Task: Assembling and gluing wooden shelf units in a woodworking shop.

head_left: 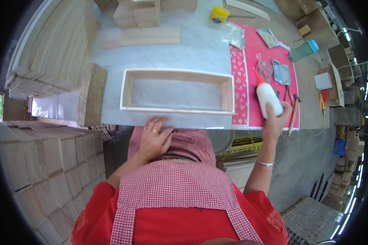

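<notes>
From my end: four walls of the wooden box stand as a closed rectangle on the table, long axis left-right. What's left, can't tell. Right hand is closed round the white bottle, over the pink mat right of the box; long axis near fore-aft, red nozzle away from the wearer, slightly left. Left hand loosely open, empty, fingers at the table's near edge.
</notes>
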Tool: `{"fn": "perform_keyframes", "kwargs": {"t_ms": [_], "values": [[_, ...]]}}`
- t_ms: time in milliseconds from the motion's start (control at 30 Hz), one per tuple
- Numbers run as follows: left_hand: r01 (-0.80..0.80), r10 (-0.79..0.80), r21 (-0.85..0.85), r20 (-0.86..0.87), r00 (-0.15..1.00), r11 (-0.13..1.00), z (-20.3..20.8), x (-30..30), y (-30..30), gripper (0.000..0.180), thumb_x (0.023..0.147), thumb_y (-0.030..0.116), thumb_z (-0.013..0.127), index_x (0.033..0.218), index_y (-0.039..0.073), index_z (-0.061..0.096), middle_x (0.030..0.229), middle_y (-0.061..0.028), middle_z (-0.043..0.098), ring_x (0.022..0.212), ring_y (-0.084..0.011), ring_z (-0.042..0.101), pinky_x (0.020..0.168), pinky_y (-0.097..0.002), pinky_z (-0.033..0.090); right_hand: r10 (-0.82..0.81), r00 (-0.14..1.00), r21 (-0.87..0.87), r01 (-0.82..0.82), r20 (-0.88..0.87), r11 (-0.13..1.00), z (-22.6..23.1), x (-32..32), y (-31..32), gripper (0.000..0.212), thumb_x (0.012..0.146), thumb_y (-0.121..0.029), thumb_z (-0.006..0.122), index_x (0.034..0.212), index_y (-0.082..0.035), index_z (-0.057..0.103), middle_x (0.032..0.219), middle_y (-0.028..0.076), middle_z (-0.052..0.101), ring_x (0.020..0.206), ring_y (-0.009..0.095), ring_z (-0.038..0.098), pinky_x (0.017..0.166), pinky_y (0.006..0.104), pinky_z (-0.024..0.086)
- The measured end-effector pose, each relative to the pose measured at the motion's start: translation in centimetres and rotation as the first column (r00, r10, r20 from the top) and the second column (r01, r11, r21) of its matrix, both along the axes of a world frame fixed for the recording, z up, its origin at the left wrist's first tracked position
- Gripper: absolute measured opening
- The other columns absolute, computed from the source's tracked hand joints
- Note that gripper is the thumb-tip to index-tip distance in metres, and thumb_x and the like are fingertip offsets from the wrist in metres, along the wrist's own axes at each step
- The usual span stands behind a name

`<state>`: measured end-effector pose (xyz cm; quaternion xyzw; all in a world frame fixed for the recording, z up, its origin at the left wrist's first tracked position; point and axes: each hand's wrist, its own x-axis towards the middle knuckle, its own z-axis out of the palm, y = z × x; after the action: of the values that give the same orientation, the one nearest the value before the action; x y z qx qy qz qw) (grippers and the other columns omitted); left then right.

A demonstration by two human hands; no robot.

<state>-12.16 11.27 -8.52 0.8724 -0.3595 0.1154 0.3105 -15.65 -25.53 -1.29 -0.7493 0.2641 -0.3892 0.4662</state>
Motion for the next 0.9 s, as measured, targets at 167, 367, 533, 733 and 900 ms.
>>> {"fn": "perform_keyframes", "kwargs": {"t_ms": [167, 367, 533, 733, 900], "values": [[0.028, -0.028, -0.001, -0.049, 0.998, 1.0, 0.4, 0.0, 1.0, 0.027, 0.071, 0.005, 0.072, 0.098, 0.005, 0.069, 0.119, -0.0168, 0.058, 0.113, -0.0372, 0.053, 0.096, -0.0485, 0.045, -0.042, 0.988, -0.206, 0.011, -0.146, 0.978, -4.0, 9.6, -1.2, 0.047, 0.068, -0.019, 0.084, 0.097, -0.001, 0.05, 0.092, 0.01, 0.055, 0.087, 0.022, 0.055, 0.081, 0.0332, 0.046], [0.084, -0.081, 0.035, -0.082, 0.993, 0.996, -0.2, 0.7, 2.2, 0.028, 0.072, 0.005, 0.071, 0.1, 0.004, 0.069, 0.118, -0.0181, 0.058, 0.111, -0.0376, 0.054, 0.092, -0.046, 0.046, -0.119, 0.943, -0.293, 0.024, -0.31, 0.956, -8.7, 19.2, -3.3, 0.055, 0.073, -0.042, 0.077, 0.094, 0.005, 0.057, 0.094, 0.026, 0.062, 0.09, 0.042, 0.062, 0.076, 0.0469, 0.049], [0.088, -0.079, 0.129, -0.073, 0.994, 0.988, -4.0, 2.3, 6.5, 0.03, 0.078, 0.007, 0.072, 0.108, 0.007, 0.07, 0.127, -0.0175, 0.053, 0.119, -0.0348, 0.048, 0.1, -0.043, 0.039, -0.229, 0.964, -0.472, 0.142, -0.132, 0.87, -4.6, 12.3, -3.5, 0.031, 0.082, -0.029, 0.071, 0.085, 0.0, 0.062, 0.085, 0.019, 0.064, 0.083, 0.034, 0.063, 0.073, 0.0421, 0.049], [0.154, -0.153, 0.156, -0.017, 0.988, 0.976, -5.0, 3.0, 7.8, 0.029, 0.077, 0.011, 0.07, 0.106, 0.007, 0.071, 0.121, -0.0178, 0.058, 0.112, -0.0365, 0.053, 0.094, -0.0469, 0.044, -0.636, 0.753, -0.147, 0.618, -0.172, 0.772, -3.2, -12.7, -3.5, 0.031, 0.092, -0.026, 0.061, 0.081, 0.002, 0.069, 0.07, 0.011, 0.068, 0.06, 0.01, 0.056, 0.056, 0.0297, 0.044], [0.178, -0.178, 0.035, -0.027, 0.984, 0.983, -6.6, 4.0, 7.5, 0.032, 0.076, 0.011, 0.071, 0.108, 0.008, 0.071, 0.121, -0.0182, 0.057, 0.111, -0.0372, 0.053, 0.094, -0.0464, 0.044, -0.844, 0.132, -0.579, 0.673, -0.52, 0.461, -15.8, -37.2, -1.2, 0.027, 0.087, -0.022, 0.057, 0.097, 0.002, 0.064, 0.096, 0.027, 0.065, 0.091, 0.043, 0.063, 0.079, 0.0488, 0.049]]}}
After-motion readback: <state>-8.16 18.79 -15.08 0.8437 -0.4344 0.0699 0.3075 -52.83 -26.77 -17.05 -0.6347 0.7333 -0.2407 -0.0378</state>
